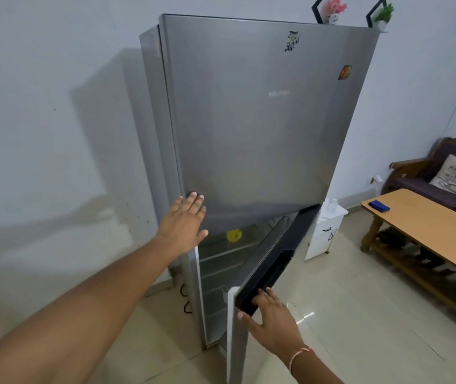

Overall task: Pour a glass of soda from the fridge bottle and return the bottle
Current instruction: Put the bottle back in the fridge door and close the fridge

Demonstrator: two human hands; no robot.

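**Opening the fridge to find the soda**

I see my left hand [183, 220] flat on the fridge [249, 120]. Its fingers [193, 199] are straight and close together, pressing on the low corner of the top door. They pinch nothing.

My right hand [269, 317] is on the low door [265, 270]. Its fingers curl over the dark top edge and the thumb sits on the side, so they hold the door. The door is part way open.

I think this is the first step: getting the bottle out. I can't see the bottle or a glass. Past my left fingers, inside, there are bare shelves and something yellow [234, 235]. I can't tell what it is.

Next I should pull the door wider with my right hand, then look in for the bottle. My left hand keeps the fridge steady.
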